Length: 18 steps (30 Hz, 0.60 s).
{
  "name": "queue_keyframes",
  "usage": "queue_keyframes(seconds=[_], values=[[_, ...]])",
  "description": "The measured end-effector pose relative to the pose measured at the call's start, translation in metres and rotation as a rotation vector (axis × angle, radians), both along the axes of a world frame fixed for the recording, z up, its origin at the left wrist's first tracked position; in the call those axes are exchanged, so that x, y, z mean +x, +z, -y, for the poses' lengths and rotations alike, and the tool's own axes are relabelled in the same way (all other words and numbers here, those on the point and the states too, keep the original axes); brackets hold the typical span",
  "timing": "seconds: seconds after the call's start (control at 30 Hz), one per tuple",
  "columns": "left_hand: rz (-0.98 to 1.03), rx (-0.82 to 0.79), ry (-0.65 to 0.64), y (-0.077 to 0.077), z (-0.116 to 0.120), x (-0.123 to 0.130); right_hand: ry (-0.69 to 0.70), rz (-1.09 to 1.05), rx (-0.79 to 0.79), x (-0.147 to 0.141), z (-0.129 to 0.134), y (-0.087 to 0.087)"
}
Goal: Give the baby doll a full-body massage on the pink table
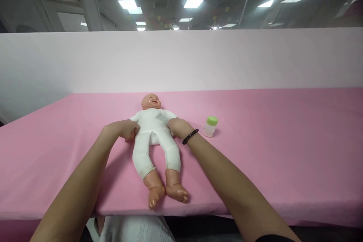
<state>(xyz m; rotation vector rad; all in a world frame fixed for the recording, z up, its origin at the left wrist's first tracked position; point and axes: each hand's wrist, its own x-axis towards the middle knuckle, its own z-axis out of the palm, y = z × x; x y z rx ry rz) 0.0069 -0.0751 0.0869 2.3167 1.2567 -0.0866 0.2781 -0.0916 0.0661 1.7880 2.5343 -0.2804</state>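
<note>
A baby doll (pixel 153 119) with a white cloth body and hard plastic head and feet lies on its back on the pink table cover (pixel 269 151). Its head points away from me and its feet lie near the front edge. My left hand (pixel 129 129) is closed on the doll's arm at the left of its waist. On the other side, my right hand (pixel 178 126), below a dark beaded bracelet (pixel 190 136), grips the doll's other arm. Both doll hands are hidden by my fingers. Right of my right hand stands a small clear bottle (pixel 210 130) with a green lid.
A low white wall (pixel 198 60) runs along the back of the table. Above it, a glass pane (pixel 170 7) shows ceiling lights and a door frame. My lap in white cloth (pixel 136 230) is below the table's front edge.
</note>
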Motion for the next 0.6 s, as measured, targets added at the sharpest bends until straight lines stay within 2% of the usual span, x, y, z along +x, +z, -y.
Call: queue_keyframes(seconds=[0.07,0.13,0.2,0.27,0.33,0.4,0.47,0.6], values=[[0.098,-0.015,-0.040,0.009,0.004,-0.006,0.024,0.003,-0.152,0.010,0.000,0.020],[0.320,0.001,-0.027,0.015,0.003,-0.015,0.078,-0.133,-0.271,0.022,-0.002,0.040],[0.660,0.132,0.094,0.015,-0.004,-0.024,0.077,-0.419,-0.184,0.034,-0.006,0.055],[1.030,0.321,0.310,0.006,-0.018,-0.029,-0.063,-0.693,0.094,0.043,-0.015,0.059],[1.279,0.430,0.536,-0.009,-0.034,-0.032,-0.271,-0.853,0.394,0.049,-0.026,0.054],[1.360,0.445,0.694,-0.026,-0.049,-0.032,-0.419,-0.909,0.567,0.054,-0.037,0.042],[1.370,0.463,0.787,-0.042,-0.061,-0.033,-0.506,-0.940,0.602,0.058,-0.047,0.029],[1.323,0.549,0.983,-0.062,-0.072,-0.038,-0.681,-1.000,0.524,0.070,-0.056,0.005]])
